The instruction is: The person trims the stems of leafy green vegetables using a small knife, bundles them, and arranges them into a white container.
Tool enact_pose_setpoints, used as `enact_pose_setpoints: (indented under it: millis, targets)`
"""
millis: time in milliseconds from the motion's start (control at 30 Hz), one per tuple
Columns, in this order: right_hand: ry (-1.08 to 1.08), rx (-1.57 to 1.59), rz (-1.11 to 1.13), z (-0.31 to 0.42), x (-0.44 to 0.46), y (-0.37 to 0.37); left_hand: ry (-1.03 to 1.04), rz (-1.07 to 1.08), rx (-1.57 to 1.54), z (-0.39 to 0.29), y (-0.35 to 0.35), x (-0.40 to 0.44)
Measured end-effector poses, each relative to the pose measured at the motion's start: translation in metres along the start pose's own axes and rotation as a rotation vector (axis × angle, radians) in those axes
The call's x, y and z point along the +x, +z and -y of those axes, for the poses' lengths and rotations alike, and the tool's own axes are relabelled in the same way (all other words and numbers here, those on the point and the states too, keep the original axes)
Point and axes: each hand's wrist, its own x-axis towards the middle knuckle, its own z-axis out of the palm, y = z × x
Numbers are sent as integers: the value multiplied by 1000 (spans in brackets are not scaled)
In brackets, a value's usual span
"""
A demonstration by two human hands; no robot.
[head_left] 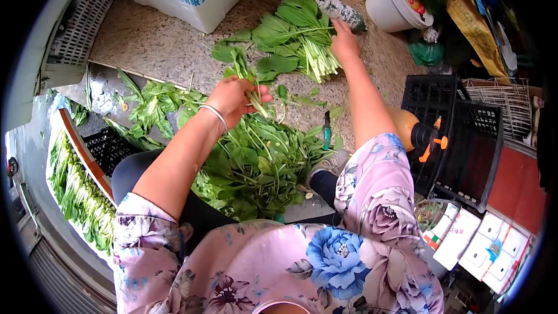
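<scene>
My left hand (233, 97), with a bracelet at the wrist, is closed round a small bunch of leafy greens (254, 84), stems pointing toward me. Farther forward, my right hand (345, 42) has its fingers stretched out beside a stack of leafy greens (302, 38), at the side of its pale cut stems. Just beyond those fingertips lies a patterned roll-like thing (337, 9). A large heap of loose greens (256, 157) spreads below my hands. A knife (327, 131) with a teal handle lies at the heap's right edge.
A white foam box (209, 9) holding greens stands at the back left. To the right are a white bucket (395, 4), black crates (459, 134) and an orange-nozzled sprayer (407, 129). More packed greens (78, 192) stand at the left. Loose leaves (154, 107) litter the ground.
</scene>
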Motion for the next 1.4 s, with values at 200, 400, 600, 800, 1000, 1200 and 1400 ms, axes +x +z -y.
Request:
enact_pose_setpoints:
  millis: [200, 400, 600, 800, 1000, 1200, 1400]
  targets:
    - [129, 81, 86, 18, -23, -17, 52, -15, -222, 4, -6, 7]
    - [-21, 689, 667, 67, -103, -4, 87, -35, -407, 5, -7, 5]
    - [314, 129, 40, -22, -36, 4, 128, -37, -221, 8, -12, 10]
    - [209, 192, 354, -60, -24, 22, 83, -77, -292, 2, -5, 8]
    - [127, 234, 288, -60, -10, -11, 66, -20, -293, 5, -8, 15]
    - [449, 1161, 502, -31, -33, -56, 34, -51, -232, 4, 3, 14]
    - [478, 1875, 490, 1, -75, -68, 31, 30, -198, 4, 18, 9]
